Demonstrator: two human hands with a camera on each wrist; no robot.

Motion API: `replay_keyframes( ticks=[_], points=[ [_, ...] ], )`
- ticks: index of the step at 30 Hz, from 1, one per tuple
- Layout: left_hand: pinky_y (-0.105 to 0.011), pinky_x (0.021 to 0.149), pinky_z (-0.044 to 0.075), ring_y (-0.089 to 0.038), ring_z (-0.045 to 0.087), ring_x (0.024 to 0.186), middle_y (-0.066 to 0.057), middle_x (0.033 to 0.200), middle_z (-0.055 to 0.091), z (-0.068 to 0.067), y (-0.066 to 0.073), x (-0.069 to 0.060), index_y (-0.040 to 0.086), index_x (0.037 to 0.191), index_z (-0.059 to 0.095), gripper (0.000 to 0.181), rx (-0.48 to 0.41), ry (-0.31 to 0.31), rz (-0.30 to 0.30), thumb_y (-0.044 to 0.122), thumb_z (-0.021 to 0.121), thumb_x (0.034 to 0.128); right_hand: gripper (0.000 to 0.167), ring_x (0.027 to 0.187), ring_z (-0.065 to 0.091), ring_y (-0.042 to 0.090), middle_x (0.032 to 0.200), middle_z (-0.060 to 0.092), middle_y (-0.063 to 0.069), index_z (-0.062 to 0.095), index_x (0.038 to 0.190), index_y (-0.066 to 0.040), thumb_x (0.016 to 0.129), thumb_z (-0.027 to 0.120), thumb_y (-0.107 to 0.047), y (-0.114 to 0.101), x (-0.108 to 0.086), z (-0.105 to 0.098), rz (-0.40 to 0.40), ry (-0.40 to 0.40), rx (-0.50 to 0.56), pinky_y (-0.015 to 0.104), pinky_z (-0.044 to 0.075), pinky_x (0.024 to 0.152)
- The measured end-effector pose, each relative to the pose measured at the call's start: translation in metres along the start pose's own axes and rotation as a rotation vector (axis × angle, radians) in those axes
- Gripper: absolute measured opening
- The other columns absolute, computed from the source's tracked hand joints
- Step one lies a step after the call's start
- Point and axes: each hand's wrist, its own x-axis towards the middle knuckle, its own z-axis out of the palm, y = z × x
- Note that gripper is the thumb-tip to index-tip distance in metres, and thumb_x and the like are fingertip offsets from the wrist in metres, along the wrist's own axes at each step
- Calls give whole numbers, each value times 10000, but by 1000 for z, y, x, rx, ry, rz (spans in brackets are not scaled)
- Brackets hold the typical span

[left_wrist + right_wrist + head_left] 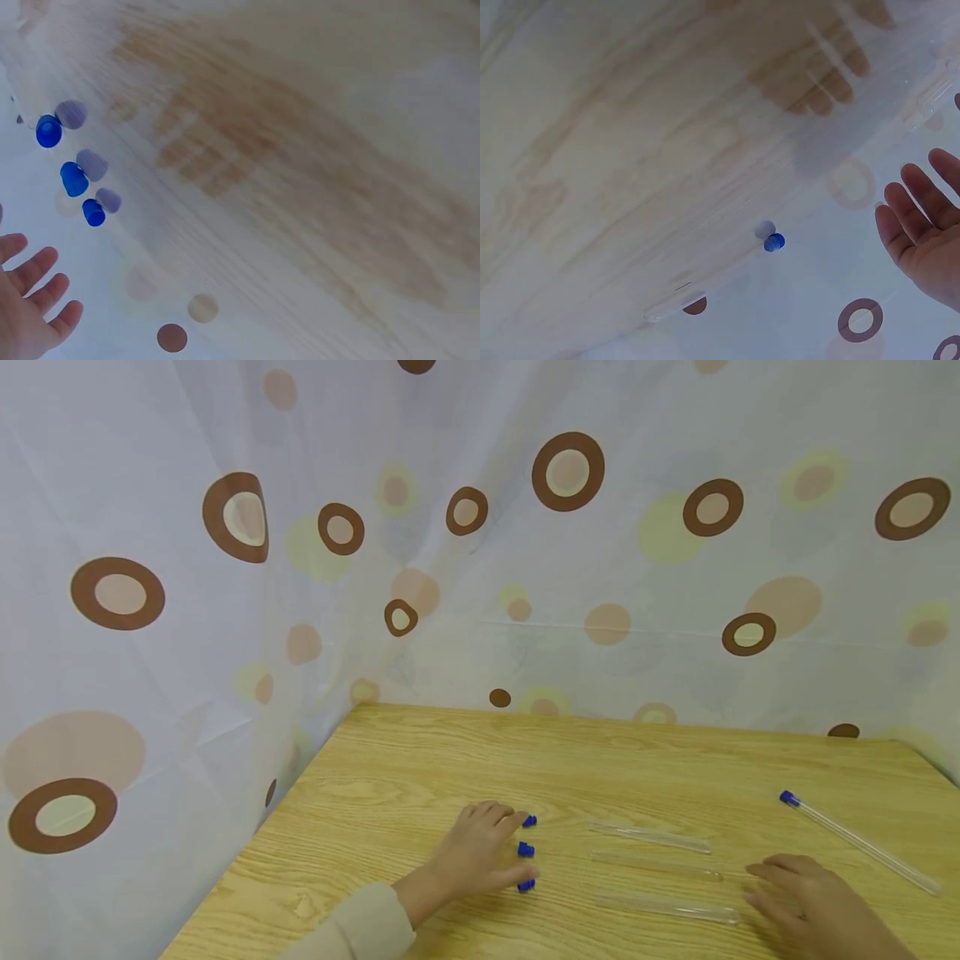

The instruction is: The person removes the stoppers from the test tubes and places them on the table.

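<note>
Three small blue caps stand in a column on the table: a far one [530,820], a middle one [526,850] and a near one [526,885]. My left hand [476,852] hovers beside them, fingers spread, its thumb over the near cap and a fingertip by the far one. In the left wrist view this hand [30,307] shows apart from the caps [74,179]. Three clear tubes lie side by side: far [652,837], middle [660,866] and near [667,907]. Just off their right ends is my right hand [813,902], fingers loosely extended, holding nothing.
A clear tube with a blue cap [789,797] on its far end lies slantwise at the right. The wood-grain table [420,760] meets a white curtain [480,560] with brown rings along its back and left sides.
</note>
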Motion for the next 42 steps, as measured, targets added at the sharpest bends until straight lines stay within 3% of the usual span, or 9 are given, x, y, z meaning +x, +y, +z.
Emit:
replay_keyframes(
  ticks=[5, 11, 17, 26, 33, 42],
  points=[
    [-413, 968, 424, -212, 494, 1177, -30, 1264, 543, -1, 5, 5, 142, 1304, 511, 647, 24, -43, 2, 606, 514, 854, 346, 902, 597, 371, 986, 650, 128, 679, 1007, -42, 768, 740, -284, 8, -1, -4, 59, -62, -4, 506, 510, 687],
    [-416, 963, 424, -217, 480, 1184, -54, 1282, 528, -1, 9, 10, 138, 1307, 508, 659, 46, -52, 23, 623, 483, 861, 426, 927, 576, 422, 1019, 643, 168, 657, 1059, -15, 794, 713, -343, 14, -3, -7, 108, -87, -23, 545, 487, 698],
    [-428, 974, 416, -231, 477, 1205, -55, 1299, 517, -4, 16, 16, 144, 1320, 502, 647, 21, -50, 16, 607, 489, 868, 443, 885, 579, 436, 996, 636, 210, 652, 1050, 13, 769, 736, -319, 21, -7, -9, 89, -7, -33, 552, 481, 672],
    [-391, 934, 446, -221, 481, 1192, -47, 1294, 511, -2, 28, 29, 146, 1302, 513, 648, 75, -15, 50, 629, 450, 874, 469, 849, 561, 464, 959, 628, 266, 649, 1015, 63, 755, 748, -316, 30, -12, -10, 111, 100, -18, 580, 452, 653],
    [-401, 970, 421, -213, 456, 1214, -46, 1319, 495, 0, 36, 39, 160, 1314, 505, 649, 43, -47, 34, 635, 437, 876, 451, 831, 544, 490, 925, 621, 299, 654, 973, 76, 736, 764, -292, 39, -15, -9, 109, 190, 2, 569, 416, 682],
    [-384, 989, 409, -204, 442, 1233, -25, 1330, 479, 1, 45, 48, 174, 1321, 497, 655, 45, -52, -2, 646, 434, 871, 470, 830, 515, 533, 955, 574, 372, 622, 995, 114, 789, 720, -297, 46, -16, -14, 134, 191, 5, 611, 400, 675]
  ],
)
